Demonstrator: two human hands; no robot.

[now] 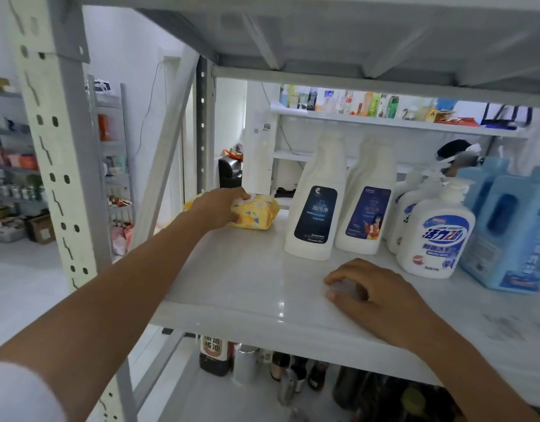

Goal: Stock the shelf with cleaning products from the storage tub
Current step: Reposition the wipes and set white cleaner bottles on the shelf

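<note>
Left hand point(223, 208) grips the pack point(258, 213) at the shelf point(247, 269) rear; right hand point(375, 296) rests empty (fingers loosely curled). Overpushing may drop the pack behind.

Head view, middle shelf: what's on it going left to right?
Left hand gripping a yellow soft pack → white bottle with dark label → white bottle with blue label → white pump bottles → blue jugs. Right hand, nearer the camera, overlaps the bottles, so left out.

White walls point(119, 41) and a pale floor point(19, 284); a grey metal rack point(110, 141) stands at left, a cardboard box point(43, 228) near it, a white wall shelf point(384, 121) of bottles point(311, 99) behind
</note>
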